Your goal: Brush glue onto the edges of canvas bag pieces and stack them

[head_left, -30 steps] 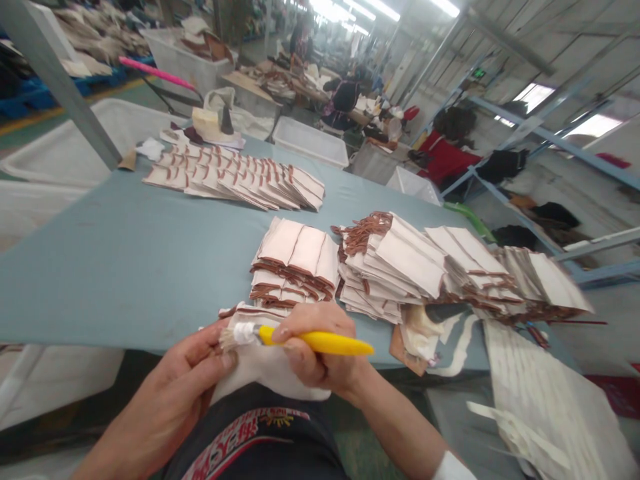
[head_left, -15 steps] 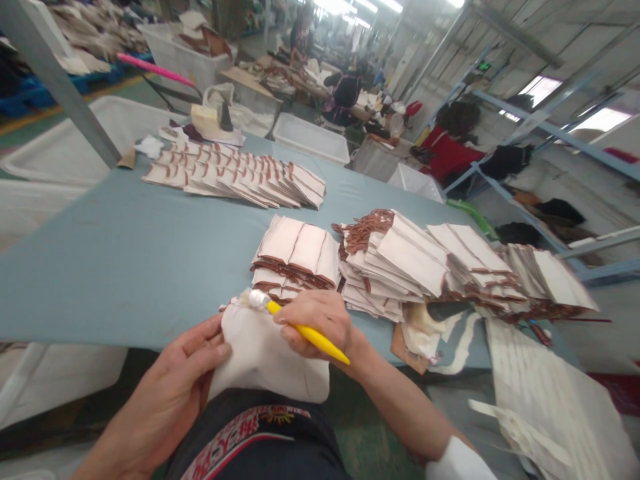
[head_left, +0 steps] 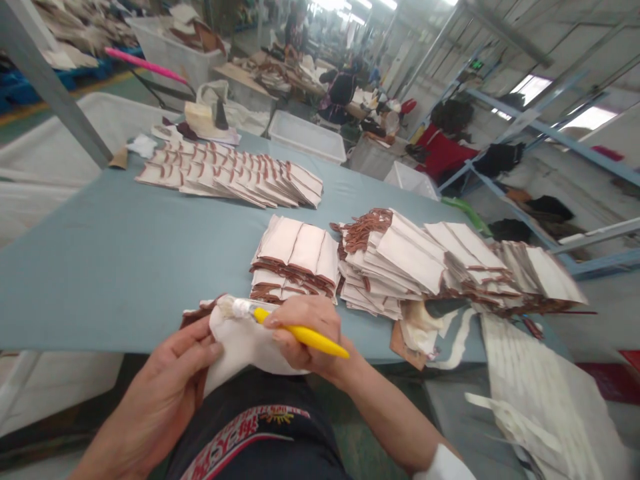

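My right hand (head_left: 305, 333) grips a yellow-handled brush (head_left: 293, 328) whose pale bristles rest on the top edge of a cream leather piece (head_left: 240, 343). That piece lies over my lap at the near edge of the blue-grey table (head_left: 125, 267). My left hand (head_left: 175, 373) pinches the piece's left side, fingers closed on it, next to its brown trim. Just beyond my hands sits a stack of similar cream pieces with brown edging (head_left: 295, 257).
More stacks of cream pieces (head_left: 450, 267) spread to the right, and a long overlapped row (head_left: 235, 177) lies at the table's far side. White bins (head_left: 307, 137) stand behind the table. Cream strips (head_left: 540, 393) hang at the lower right. A grey post (head_left: 50, 80) rises at left.
The brush has swept along the piece's top edge, first up to the right, then back left. The piece has shifted left with more of its brown trim showing.
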Demonstrator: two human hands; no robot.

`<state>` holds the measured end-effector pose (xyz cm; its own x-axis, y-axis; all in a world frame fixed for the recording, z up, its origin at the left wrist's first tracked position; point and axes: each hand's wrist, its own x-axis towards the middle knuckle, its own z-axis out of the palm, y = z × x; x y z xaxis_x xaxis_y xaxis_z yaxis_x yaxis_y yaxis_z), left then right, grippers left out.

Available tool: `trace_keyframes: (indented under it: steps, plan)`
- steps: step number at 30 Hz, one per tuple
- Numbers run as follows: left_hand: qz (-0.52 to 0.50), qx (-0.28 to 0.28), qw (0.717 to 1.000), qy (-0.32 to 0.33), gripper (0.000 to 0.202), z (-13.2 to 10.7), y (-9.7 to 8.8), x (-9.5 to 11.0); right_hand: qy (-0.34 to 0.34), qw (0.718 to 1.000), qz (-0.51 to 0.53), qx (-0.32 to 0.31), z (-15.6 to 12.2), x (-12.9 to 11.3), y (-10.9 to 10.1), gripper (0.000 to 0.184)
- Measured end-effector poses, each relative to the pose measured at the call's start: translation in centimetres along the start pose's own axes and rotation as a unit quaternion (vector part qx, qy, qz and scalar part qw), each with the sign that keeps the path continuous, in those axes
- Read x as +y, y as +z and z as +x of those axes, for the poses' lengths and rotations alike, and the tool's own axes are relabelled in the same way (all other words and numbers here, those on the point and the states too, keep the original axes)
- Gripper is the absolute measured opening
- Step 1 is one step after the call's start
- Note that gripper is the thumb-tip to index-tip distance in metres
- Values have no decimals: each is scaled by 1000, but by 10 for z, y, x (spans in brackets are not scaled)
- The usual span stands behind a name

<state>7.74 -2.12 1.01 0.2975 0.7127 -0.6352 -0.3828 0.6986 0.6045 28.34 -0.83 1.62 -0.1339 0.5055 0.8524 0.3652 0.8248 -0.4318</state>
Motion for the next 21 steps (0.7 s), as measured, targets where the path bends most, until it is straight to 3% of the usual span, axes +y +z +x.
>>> trace_keyframes:
  steps: [4,7,11,14,18,20,21]
  plan:
    - [23,-11,1000,16,52,2,-12,-3,50,997,-50,21,-4,3,-13,17]
    - [145,15,984,105,36,4,-24,-7,110,989,-68,68,-9,-7,-23,21]
    - [330,123,878,325,7,3,-30,-14,134,986,-90,47,-3,-20,-22,23]
    - [356,117,828,417,11,2,-26,-19,98,993,-68,8,9,-23,-13,22]
    - [300,134,834,444,16,1,-21,-30,35,997,-59,-36,19,-30,2,16]
    - [262,151,857,418,18,2,-27,-34,4,995,-68,-77,20,-37,8,15]
    - [234,136,885,379,20,4,-33,-35,-10,992,-76,-100,20,-41,10,17]
